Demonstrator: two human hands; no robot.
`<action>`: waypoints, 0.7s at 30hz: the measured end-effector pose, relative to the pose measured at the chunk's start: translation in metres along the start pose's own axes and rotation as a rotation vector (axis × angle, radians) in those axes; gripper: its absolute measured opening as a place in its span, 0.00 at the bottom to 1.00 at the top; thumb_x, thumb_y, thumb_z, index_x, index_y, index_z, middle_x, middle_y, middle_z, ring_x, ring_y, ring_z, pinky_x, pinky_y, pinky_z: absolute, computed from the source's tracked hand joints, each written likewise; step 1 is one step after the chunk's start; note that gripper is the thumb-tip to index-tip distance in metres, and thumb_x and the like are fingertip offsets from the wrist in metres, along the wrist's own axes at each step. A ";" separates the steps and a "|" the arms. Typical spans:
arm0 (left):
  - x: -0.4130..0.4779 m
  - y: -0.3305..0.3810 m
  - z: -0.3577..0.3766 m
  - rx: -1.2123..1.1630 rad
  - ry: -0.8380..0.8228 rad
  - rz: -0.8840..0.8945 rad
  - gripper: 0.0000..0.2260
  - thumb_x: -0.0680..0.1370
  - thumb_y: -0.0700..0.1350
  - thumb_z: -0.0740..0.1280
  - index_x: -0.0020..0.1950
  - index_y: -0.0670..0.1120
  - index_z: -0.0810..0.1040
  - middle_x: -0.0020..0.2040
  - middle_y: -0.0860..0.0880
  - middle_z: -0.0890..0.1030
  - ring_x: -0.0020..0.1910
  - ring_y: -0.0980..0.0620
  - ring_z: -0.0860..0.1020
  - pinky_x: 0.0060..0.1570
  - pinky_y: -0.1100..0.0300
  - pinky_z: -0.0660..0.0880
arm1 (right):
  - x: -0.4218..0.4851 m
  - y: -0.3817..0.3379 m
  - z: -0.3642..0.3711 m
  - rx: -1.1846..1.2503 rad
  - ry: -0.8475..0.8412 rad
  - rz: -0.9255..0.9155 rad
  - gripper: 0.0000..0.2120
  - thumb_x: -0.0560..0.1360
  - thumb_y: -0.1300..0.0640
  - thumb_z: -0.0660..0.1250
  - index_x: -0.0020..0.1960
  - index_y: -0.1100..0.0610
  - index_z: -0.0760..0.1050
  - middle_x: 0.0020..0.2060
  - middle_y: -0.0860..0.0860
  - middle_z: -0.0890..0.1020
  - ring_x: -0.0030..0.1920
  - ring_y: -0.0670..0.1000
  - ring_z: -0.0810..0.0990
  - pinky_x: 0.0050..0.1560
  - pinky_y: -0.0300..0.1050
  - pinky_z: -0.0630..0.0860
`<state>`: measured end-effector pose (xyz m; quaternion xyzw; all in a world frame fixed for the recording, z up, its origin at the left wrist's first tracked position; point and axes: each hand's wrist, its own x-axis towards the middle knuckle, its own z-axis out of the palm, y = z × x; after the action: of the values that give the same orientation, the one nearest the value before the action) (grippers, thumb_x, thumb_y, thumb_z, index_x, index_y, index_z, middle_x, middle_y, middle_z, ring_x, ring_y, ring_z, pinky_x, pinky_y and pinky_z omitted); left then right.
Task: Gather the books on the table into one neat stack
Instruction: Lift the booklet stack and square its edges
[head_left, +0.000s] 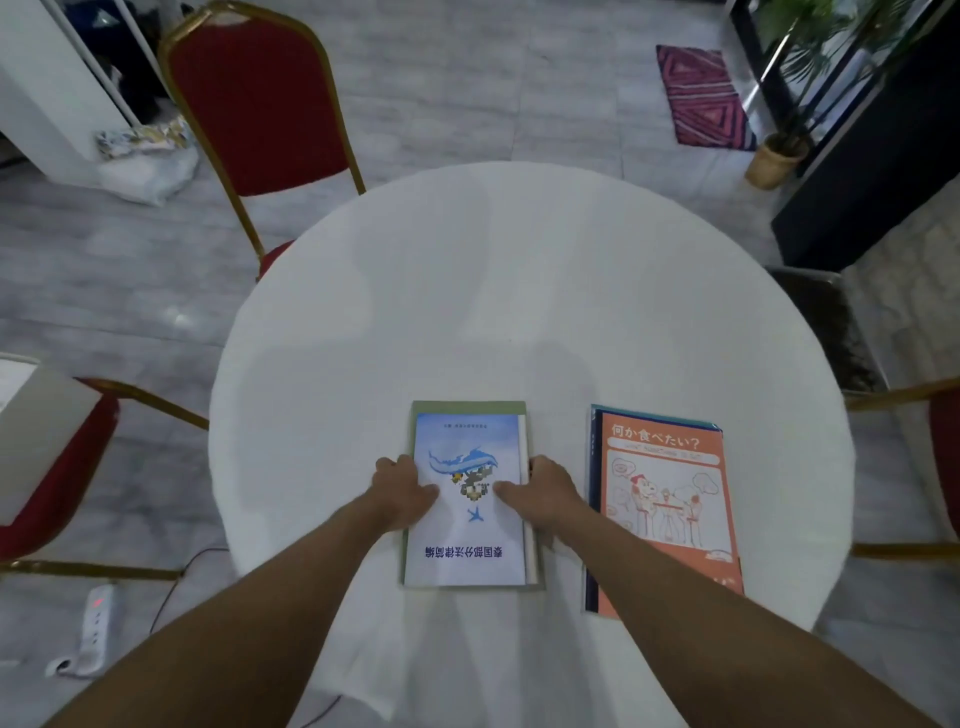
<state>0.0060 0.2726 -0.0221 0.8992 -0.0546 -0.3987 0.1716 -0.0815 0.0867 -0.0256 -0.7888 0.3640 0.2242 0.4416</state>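
Observation:
A white-and-blue book (470, 551) lies on top of a green book (467, 407) in a small pile at the near middle of the round white table (519, 286). My left hand (402, 488) grips the pile's left edge, thumb on the cover. My right hand (543, 491) grips its right edge the same way. To the right, apart from the pile, an orange book (670, 499) lies on a dark blue one (590, 519).
A red chair with a gold frame (254, 104) stands beyond the table at the left, another (57, 483) at the near left, and a third (940, 457) at the right edge. A power strip (96, 621) lies on the floor.

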 end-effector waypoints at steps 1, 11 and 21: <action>-0.001 0.003 0.001 0.015 0.022 0.005 0.28 0.80 0.51 0.61 0.73 0.37 0.59 0.71 0.36 0.60 0.70 0.38 0.66 0.69 0.50 0.67 | -0.001 0.000 -0.001 -0.010 -0.006 -0.003 0.28 0.76 0.46 0.72 0.69 0.62 0.70 0.66 0.58 0.76 0.63 0.57 0.78 0.56 0.46 0.76; -0.016 0.062 0.017 0.271 0.339 0.314 0.31 0.75 0.51 0.66 0.74 0.41 0.62 0.70 0.40 0.65 0.67 0.40 0.67 0.64 0.50 0.67 | -0.019 0.025 -0.054 0.041 0.176 -0.120 0.37 0.76 0.42 0.70 0.78 0.57 0.63 0.73 0.57 0.70 0.72 0.57 0.72 0.71 0.52 0.71; -0.028 0.156 0.085 0.280 0.068 0.333 0.25 0.79 0.54 0.62 0.68 0.38 0.68 0.67 0.37 0.69 0.66 0.39 0.71 0.65 0.51 0.70 | -0.030 0.109 -0.122 -0.067 0.452 -0.030 0.34 0.75 0.45 0.71 0.76 0.54 0.65 0.72 0.57 0.67 0.72 0.58 0.68 0.73 0.52 0.66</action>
<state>-0.0691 0.1110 -0.0010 0.9058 -0.2513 -0.3231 0.1100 -0.1811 -0.0445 -0.0016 -0.8386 0.4342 0.0473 0.3255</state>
